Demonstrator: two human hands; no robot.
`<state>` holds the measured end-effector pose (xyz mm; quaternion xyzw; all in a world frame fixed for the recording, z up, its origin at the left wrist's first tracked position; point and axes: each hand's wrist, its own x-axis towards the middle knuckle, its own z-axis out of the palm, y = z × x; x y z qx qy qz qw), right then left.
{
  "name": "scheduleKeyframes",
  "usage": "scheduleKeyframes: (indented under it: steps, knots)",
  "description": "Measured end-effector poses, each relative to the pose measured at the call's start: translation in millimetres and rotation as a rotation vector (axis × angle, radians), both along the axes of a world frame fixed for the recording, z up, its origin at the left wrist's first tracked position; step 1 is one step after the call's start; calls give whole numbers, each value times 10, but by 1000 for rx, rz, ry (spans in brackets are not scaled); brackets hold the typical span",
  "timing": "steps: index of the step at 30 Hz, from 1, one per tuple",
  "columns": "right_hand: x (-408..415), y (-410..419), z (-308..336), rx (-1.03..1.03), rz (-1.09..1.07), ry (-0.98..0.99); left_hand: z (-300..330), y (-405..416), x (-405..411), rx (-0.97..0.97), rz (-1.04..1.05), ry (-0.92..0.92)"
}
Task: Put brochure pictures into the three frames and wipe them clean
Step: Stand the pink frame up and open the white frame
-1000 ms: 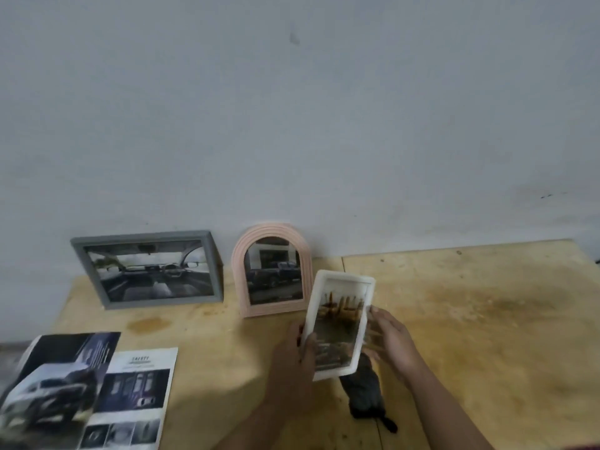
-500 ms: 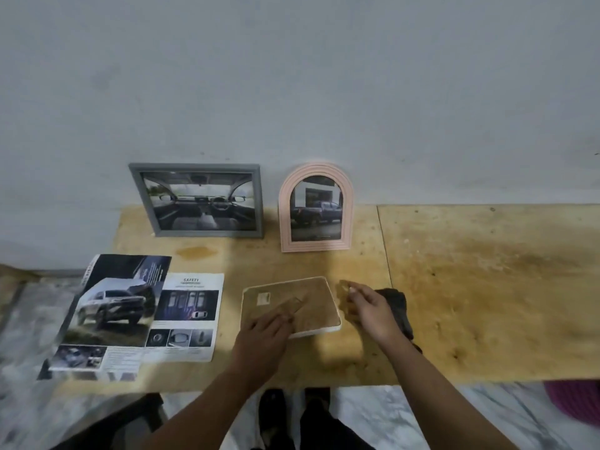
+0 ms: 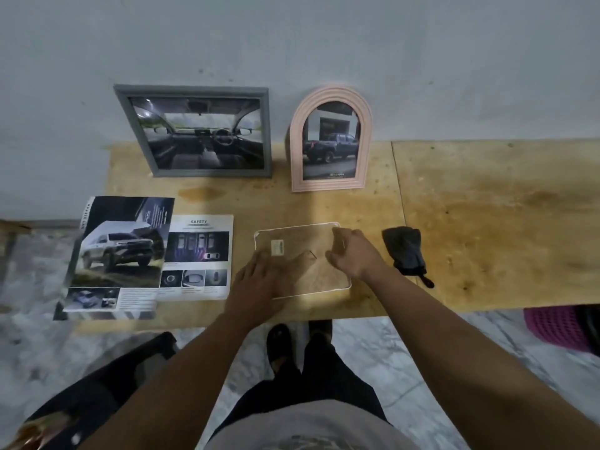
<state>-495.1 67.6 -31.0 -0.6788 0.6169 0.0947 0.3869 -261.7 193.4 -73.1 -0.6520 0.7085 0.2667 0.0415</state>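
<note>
A white-rimmed frame (image 3: 302, 245) lies face down on the wooden table (image 3: 487, 228), its brown backing up. My left hand (image 3: 259, 280) rests flat on its near left part. My right hand (image 3: 352, 254) has curled fingers at the frame's right edge, on the backing. A grey frame (image 3: 198, 131) with a car-interior picture and a pink arched frame (image 3: 331, 141) with a truck picture lean against the wall. A dark folded cloth (image 3: 407, 251) lies to the right of my right hand. An open car brochure (image 3: 146, 258) lies at the left.
The table's front edge runs just behind my shoes (image 3: 279, 345). A purple basket (image 3: 558, 326) sits on the marble floor at the right. A dark chair or bag (image 3: 97, 391) stands at the lower left.
The white frame went from upright in both hands, picture toward me, to lying face down on the table. My hands now work at its backing, and the view has tilted down.
</note>
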Motion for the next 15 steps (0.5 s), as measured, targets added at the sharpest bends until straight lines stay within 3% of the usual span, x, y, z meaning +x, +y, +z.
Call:
scheduleKeyframes:
  steps: [5, 15]
  knots:
    - [117, -130, -129, 35, 2, 130, -101, -40, 174, 114, 134, 4]
    - [158, -168, -342, -30, -190, 106, -47, -80, 169, 126, 226, 75]
